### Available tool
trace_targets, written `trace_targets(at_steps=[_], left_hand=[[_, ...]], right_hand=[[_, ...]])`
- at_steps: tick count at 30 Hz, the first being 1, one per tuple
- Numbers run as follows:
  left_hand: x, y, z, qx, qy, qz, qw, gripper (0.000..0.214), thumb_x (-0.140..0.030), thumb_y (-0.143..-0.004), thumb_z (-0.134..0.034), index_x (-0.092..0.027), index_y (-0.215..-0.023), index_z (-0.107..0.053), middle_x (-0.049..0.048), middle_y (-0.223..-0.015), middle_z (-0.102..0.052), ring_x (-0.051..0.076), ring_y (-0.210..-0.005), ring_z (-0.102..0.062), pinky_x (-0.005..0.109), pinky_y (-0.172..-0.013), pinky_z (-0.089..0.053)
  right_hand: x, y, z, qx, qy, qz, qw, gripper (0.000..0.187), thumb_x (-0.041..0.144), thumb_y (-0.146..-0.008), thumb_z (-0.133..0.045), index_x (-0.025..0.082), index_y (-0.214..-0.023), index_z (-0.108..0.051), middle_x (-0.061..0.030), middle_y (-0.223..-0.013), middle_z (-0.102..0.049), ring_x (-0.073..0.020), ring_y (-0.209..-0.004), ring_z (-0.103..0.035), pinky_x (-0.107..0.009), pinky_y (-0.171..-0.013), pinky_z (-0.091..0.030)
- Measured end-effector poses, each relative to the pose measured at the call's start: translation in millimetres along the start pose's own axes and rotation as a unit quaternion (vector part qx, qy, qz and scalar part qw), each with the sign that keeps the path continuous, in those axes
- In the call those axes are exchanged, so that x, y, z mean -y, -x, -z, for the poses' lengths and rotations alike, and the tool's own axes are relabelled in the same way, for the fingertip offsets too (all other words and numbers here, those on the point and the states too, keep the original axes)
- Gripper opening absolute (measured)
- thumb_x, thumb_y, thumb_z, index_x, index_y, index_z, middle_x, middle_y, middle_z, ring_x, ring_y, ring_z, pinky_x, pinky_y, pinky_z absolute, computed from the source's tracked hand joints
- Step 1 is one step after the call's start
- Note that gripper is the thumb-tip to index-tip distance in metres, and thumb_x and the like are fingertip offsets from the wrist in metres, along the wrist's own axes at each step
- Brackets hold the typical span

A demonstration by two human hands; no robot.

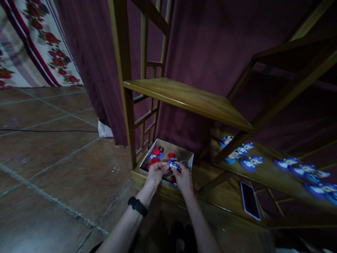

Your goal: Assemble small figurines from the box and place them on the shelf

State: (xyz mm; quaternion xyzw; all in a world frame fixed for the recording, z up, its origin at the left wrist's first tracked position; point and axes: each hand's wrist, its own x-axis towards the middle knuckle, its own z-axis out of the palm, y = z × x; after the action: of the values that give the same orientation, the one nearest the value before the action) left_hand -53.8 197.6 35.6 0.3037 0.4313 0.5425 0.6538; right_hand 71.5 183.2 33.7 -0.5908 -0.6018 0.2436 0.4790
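Observation:
Both my hands meet above a shallow cardboard box (188, 154) on the lowest board of a wooden shelf. Between them is a small purple, blue and white figurine (173, 164). My left hand (158, 171), with a black band on its wrist, pinches the figurine's left side. My right hand (183, 175) closes its fingers on the figurine's right side. Inside the box lie several small figures and round red pieces (156, 151), partly hidden by my hands.
Several similar blue and purple figurines (251, 163) are set along a board to the right. A phone (250, 200) lies on the lowest board. Over the box juts a wooden shelf board (184, 96), beside an upright post (126, 105). A dark curtain (195, 52) hangs behind.

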Motion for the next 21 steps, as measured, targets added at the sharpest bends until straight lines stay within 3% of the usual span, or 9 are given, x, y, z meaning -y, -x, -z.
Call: trace_targets(at_steps=[7,12,16,21], left_hand=[[3.6,1.4,-2.8,0.03,-0.038,-0.039,0.998,0.023,-0.027,-0.053,-0.077,-0.011,-0.065,-0.066,0.0019,-0.059,-0.064,0.009,-0.055,-0.056,0.02,-0.057,-0.045],[4.1,3.7,-5.5,0.032,-0.051,-0.058,0.997,0.025,-0.029,-0.053,-0.076,-0.011,-0.065,-0.064,0.002,-0.058,-0.064,0.01,-0.052,-0.056,0.02,-0.052,-0.044],[5.2,3.0,-3.9,0.025,-0.072,-0.074,0.994,0.025,-0.026,-0.05,-0.078,-0.011,-0.065,-0.063,0.0018,-0.059,-0.065,0.011,-0.052,-0.057,0.021,-0.053,-0.045],[3.1,-0.5,-2.1,-0.025,-0.05,-0.03,0.998,0.024,-0.027,-0.055,-0.076,-0.011,-0.066,-0.061,-0.0015,-0.051,-0.059,0.008,-0.046,-0.053,0.018,-0.048,-0.044]], right_hand=[[-10.7,-1.2,-3.6,0.03,-0.122,-0.091,0.988,0.028,0.033,-0.069,-0.057,0.021,-0.092,-0.067,-0.0022,-0.081,-0.067,-0.0175,-0.067,-0.062,-0.027,-0.057,-0.052],[-10.1,-1.8,-5.6,0.034,-0.149,-0.14,0.978,0.028,0.033,-0.067,-0.058,0.019,-0.09,-0.066,-0.0006,-0.074,-0.066,-0.0154,-0.058,-0.06,-0.026,-0.052,-0.052],[-7.9,-2.1,-4.8,0.047,-0.133,-0.133,0.981,0.026,0.031,-0.068,-0.057,0.02,-0.089,-0.066,0.0002,-0.07,-0.065,-0.014,-0.053,-0.058,-0.025,-0.05,-0.051],[-6.8,-4.5,-5.8,0.058,-0.118,-0.098,0.986,0.024,0.033,-0.07,-0.057,0.02,-0.089,-0.065,-0.0012,-0.074,-0.065,-0.0151,-0.06,-0.059,-0.024,-0.052,-0.05]])
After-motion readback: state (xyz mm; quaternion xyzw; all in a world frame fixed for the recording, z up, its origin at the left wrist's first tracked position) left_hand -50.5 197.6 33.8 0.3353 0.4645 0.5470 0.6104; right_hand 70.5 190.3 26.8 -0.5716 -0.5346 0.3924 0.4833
